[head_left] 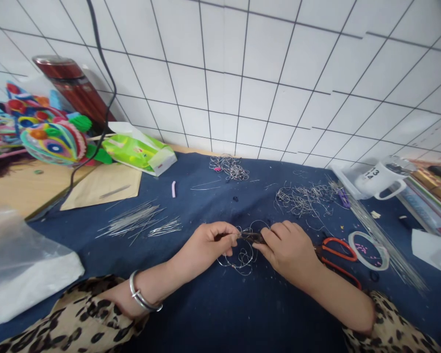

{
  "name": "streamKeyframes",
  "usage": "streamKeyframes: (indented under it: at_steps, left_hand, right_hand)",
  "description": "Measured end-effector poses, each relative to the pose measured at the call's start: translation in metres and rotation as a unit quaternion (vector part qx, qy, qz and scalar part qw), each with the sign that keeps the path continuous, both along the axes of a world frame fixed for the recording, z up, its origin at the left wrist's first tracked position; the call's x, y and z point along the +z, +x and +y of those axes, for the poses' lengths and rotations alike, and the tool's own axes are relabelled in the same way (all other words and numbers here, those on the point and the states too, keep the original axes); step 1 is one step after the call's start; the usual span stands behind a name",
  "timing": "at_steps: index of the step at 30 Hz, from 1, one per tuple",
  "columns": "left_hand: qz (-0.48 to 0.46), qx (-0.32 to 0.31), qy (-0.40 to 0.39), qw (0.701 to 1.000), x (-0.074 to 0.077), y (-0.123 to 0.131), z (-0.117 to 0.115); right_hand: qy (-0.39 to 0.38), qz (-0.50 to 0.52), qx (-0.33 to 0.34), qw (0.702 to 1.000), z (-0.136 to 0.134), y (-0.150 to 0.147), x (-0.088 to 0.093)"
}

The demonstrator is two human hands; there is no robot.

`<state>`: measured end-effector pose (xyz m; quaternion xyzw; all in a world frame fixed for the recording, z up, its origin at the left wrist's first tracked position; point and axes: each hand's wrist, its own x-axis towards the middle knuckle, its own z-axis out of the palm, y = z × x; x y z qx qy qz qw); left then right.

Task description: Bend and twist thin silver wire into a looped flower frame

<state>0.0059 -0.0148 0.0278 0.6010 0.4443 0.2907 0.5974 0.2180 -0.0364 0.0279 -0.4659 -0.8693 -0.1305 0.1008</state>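
In the middle of the dark blue cloth [220, 206], my left hand [215, 240] pinches a bent loop of thin silver wire [242, 267] between thumb and fingertips. My right hand [288, 250] is wrapped round dark pliers [253, 237], most of their handles hidden in the palm. The jaws point left and meet the wire close to my left fingertips. Loose curls of the same wire hang below and between both hands. Just right of my right wrist lie red-handled scissors [340, 249], partly covered by the forearm.
Straight wires [132, 219] lie at left. Tangled wire heaps sit at the back [230, 166] and right [303, 198]. A round clear dish [368, 251] holds pink bits. A white mug [380, 179], a green packet [137, 149] and a red thermos [73, 90] stand near the tiled wall [264, 63].
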Motion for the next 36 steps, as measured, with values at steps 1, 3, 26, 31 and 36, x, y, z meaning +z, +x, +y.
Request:
streamKeyframes:
  at_steps: [1, 3, 26, 31, 36]
  left_hand:
    - [0.000, 0.000, -0.002, 1.000, 0.0003, 0.0001, -0.0001]
    - [0.003, 0.000, -0.008, 1.000, 0.0006, 0.0002, -0.0001]
    - [-0.003, -0.014, -0.034, 0.999, -0.0048, 0.0004, 0.0013]
    - [-0.009, -0.021, -0.032, 0.999, -0.0050, -0.0002, 0.0015]
    - [-0.001, -0.032, -0.029, 0.999, -0.0070, -0.0006, 0.0020]
  right_hand:
    - [0.005, -0.004, 0.003, 1.000, 0.0000, 0.0002, 0.0008]
    - [0.013, -0.010, 0.008, 1.000, 0.0001, 0.0004, 0.0023]
    - [0.032, -0.043, 0.026, 0.998, 0.0004, 0.0000, 0.0052]
    - [0.034, -0.036, 0.029, 0.998, 0.0001, -0.0013, 0.0059]
    - [0.029, -0.039, 0.027, 0.998, -0.0009, -0.0019, 0.0065]
